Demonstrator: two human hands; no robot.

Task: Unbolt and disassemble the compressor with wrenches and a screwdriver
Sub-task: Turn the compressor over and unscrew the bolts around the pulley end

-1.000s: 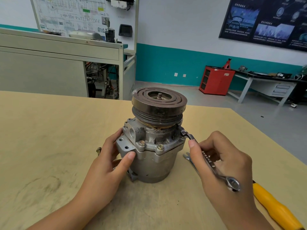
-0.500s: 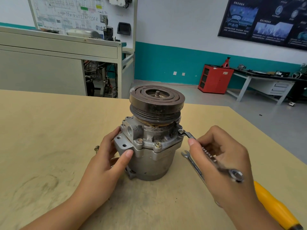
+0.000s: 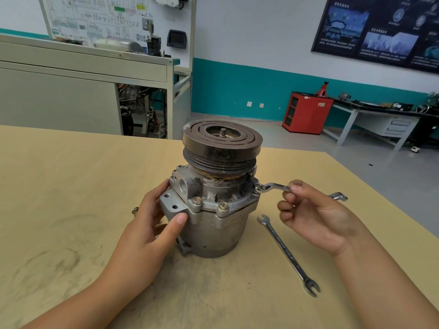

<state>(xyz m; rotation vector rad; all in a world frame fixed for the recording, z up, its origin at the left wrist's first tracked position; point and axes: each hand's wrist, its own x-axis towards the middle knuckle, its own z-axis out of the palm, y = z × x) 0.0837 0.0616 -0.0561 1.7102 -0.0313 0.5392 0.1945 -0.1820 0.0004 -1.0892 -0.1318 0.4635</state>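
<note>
We list one compressor [image 3: 213,210], a grey metal housing standing upright near the middle of the pale wooden surface [image 3: 71,186], with its dark grooved pulley [image 3: 222,148] uppermost and a short threaded stud rising from the pulley's centre. Two flange bolts [image 3: 196,200] sit side by side on the near rim of the housing, both seated in place. Our left hand [image 3: 152,224] grips the compressor's left side: the thumb presses flat against the near face just under the flange, and the fingers curl round the mounting bracket behind it. Our right hand [image 3: 313,217] pinches the shank of an offset wrench [image 3: 273,187] between thumb and curled fingers. The wrench's ring end sits over a bolt head on the right side of the flange, and its other end pokes out to the right past the knuckles. A double open-ended wrench [image 3: 287,254] lies flat on the surface just right of the compressor, running from beside the housing's base toward the near right, apart from both hands. One loose bolt [image 3: 135,211] rests on the surface left of the compressor, partly hidden behind our left hand. Beyond the far edge of the surface we note a grey cabinet [image 3: 71,74] carrying a wiring-diagram board [image 3: 114,20] at far left, a red cabinet [image 3: 306,112] against the teal-banded wall, a workbench [image 3: 380,115] at far right, and a dark poster [image 3: 380,27] above it.
</note>
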